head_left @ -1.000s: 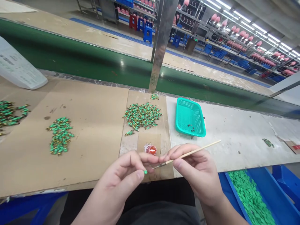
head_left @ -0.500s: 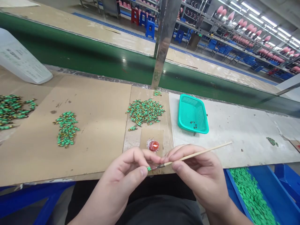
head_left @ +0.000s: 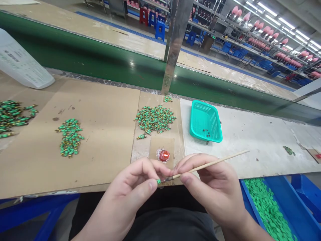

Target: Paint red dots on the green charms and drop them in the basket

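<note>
Between the thumb and fingers of my left hand [head_left: 134, 189] is pinched a tiny green piece [head_left: 158, 181], mostly hidden by the fingertips. My right hand [head_left: 210, 185] grips a thin paintbrush [head_left: 213, 164] with a pale wooden handle, its tip pointing left at the green piece. Whether the bristles touch it I cannot tell. The fingertips of both hands meet near the brush's ferrule. Just beyond them sits a small pot of red paint [head_left: 164, 155] on a cardboard square. Behind the pot lies a heap of small green-and-gold pieces [head_left: 155, 118].
A turquoise basket [head_left: 220, 129] holding a few small dark bits stands right of the heap. More green pieces lie in piles [head_left: 70, 137] to the left. A white plastic jug [head_left: 27, 67] is at far left. Blue bins [head_left: 288, 201] with green pieces sit at lower right.
The brush and my right fingers have shifted very slightly left. Both hands keep their grips, and the whole view has drifted a little.
</note>
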{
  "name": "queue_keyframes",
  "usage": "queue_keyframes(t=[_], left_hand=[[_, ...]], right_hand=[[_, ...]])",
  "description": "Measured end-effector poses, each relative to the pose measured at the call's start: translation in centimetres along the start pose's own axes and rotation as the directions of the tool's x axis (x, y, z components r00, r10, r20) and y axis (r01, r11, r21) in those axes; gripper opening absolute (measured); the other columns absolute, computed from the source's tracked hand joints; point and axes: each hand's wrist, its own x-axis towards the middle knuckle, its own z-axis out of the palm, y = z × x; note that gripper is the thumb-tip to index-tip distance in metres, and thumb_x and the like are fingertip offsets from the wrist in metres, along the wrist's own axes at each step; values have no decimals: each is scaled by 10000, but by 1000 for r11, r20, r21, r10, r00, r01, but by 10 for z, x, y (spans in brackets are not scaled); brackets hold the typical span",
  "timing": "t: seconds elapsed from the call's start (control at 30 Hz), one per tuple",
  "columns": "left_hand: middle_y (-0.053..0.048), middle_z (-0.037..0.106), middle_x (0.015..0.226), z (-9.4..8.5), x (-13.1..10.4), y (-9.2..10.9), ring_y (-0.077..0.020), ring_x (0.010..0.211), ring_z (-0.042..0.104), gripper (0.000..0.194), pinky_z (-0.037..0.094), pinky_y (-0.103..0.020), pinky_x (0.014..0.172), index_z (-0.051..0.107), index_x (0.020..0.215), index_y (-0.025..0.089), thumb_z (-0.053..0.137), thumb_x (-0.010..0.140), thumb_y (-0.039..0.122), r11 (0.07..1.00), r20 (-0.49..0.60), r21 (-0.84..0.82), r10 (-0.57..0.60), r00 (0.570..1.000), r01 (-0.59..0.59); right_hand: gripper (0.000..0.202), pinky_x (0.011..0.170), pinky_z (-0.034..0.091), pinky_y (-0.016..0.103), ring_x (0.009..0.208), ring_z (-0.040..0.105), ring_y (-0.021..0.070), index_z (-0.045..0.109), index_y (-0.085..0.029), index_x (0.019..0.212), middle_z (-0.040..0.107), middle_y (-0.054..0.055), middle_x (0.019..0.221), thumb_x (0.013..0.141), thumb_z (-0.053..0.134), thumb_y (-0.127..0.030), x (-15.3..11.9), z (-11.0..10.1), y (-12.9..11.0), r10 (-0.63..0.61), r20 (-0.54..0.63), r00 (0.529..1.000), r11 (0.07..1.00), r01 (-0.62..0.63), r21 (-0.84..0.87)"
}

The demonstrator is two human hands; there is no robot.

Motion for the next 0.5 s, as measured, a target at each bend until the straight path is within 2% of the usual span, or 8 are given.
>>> queue_keyframes(t=[0.33,0.5], left_hand=[[-73,831,1087,2,-1,-1,-295,1110,732,292,609,-349,1016,814,853,300,941,944,546,999,15,-27,-26,1000,26],[-22,839,1093,1,-2,5,-229,1100,728,249,577,-261,1008,829,890,310,915,995,519,998,96,-54,-39,995,45]], right_hand=[[166,835,711,253,884,864,176,895,-265,1041,885,22,968,999,838,-114,-4,3,0,56,-19,998,993,-54,105],[165,829,711,266,884,866,191,898,-255,1028,889,32,958,986,846,-104,-4,4,-3,38,-31,999,996,-36,79]])
